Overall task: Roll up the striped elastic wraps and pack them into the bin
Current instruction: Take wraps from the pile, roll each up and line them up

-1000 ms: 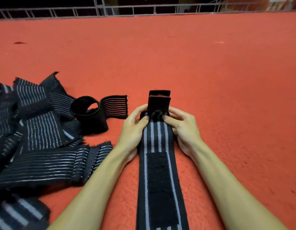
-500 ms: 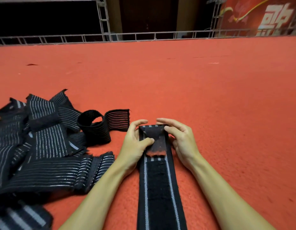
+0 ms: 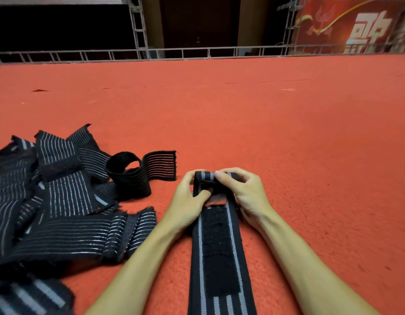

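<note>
both left hand (image 3: 188, 197) and right hand (image 3: 245, 193) pinch folded end of striped wrap (image 3: 219, 251), seemingly one turn.

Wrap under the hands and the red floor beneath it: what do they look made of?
The wrap looks like woven elastic fabric, matte black with grey lengthwise stripes. Its black patch is fuzzy with frayed edges, probably hook-and-loop fastener. The floor looks like short-pile red carpet or felt: nubbly, matte, no shine.
</note>
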### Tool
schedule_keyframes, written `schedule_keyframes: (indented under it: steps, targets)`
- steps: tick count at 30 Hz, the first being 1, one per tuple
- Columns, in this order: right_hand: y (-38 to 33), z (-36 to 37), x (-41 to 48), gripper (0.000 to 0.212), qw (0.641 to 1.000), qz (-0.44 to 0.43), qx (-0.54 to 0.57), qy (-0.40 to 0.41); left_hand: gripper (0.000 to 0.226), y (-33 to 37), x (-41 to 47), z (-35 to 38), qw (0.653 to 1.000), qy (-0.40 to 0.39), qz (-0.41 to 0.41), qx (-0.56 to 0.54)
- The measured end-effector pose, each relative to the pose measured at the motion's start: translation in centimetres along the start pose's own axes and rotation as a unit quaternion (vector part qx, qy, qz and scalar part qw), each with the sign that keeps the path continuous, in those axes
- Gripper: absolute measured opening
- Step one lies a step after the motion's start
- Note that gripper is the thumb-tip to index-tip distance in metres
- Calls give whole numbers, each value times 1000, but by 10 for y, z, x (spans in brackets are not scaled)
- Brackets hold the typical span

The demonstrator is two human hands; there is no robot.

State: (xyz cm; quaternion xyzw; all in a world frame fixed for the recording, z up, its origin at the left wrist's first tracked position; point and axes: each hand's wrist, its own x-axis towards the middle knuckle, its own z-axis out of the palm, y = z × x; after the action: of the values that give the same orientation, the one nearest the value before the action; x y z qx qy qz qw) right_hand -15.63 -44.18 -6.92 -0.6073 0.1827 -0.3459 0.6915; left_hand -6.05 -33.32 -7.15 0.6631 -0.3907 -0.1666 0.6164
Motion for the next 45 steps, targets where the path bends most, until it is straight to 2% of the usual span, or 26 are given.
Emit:
schedule_keyframes:
  steps: [2, 5, 8, 10, 12, 17, 20, 22, 25, 28, 29, 31, 33, 36, 40, 45]
  targets:
    - [-1, -3, 1, 22, 1000, -9, 11, 22, 27, -1, 3, 1, 998, -20, -42, -39]
    - [-1, -4, 2, 23, 999, -14, 6, 35, 29, 2, 2, 0, 973, -56, -106, -196]
    - [-1, -3, 0, 29, 999, -26, -22, 2, 36, 6, -3, -3, 958, -37, -105, -265]
    - [0, -3, -1, 34, 999, -30, -33, -16, 49, 3, -4, -3, 964, -12, -90, -250]
    - [-1, -5, 0, 40, 998, -42, -42, -23, 52, 1, -3, -3, 968, 6, -85, -236]
    - [-2, -8, 1, 51, 996, -66, -48, -47, 32, -3, -2, -5, 976, -20, -80, -199]
    - [-1, -8, 0, 56, 995, -51, -67, -56, 31, -4, -2, -9, 986, 8, -44, -161]
    - [0, -8, 1, 49, 993, -49, -93, -61, 37, -4, -1, -10, 989, 19, -16, -147]
    - [1, -1, 2, 26, 990, -49, -121, -51, 45, -3, -2, -10, 987, 31, 2, -160]
    - [1, 4, 3, 54, 991, -11, -126, -47, 49, 1, -4, -8, 986, 31, 14, -160]
    - [2, 4, 2, 53, 989, -11, -138, -48, 49, 2, -5, -7, 986, 30, 14, -163]
    - [3, 3, 3, 35, 994, -4, -103, -41, 47, 5, -6, -6, 984, 30, 11, -173]
    - [1, 3, 3, 19, 999, 20, -6, -37, 41, 6, -5, -6, 983, 7, 6, -186]
    - [1, -1, 2, 28, 997, 18, 65, -43, 45, 2, -4, -7, 976, -44, -27, -214]
    - [2, -4, 0, 29, 997, -41, 8, -71, 66, 1, -2, -2, 976, -18, -85, -199]
    - [2, -9, 1, 39, 992, -64, 35, -105, 61, -1, -1, 0, 987, -29, -82, -138]
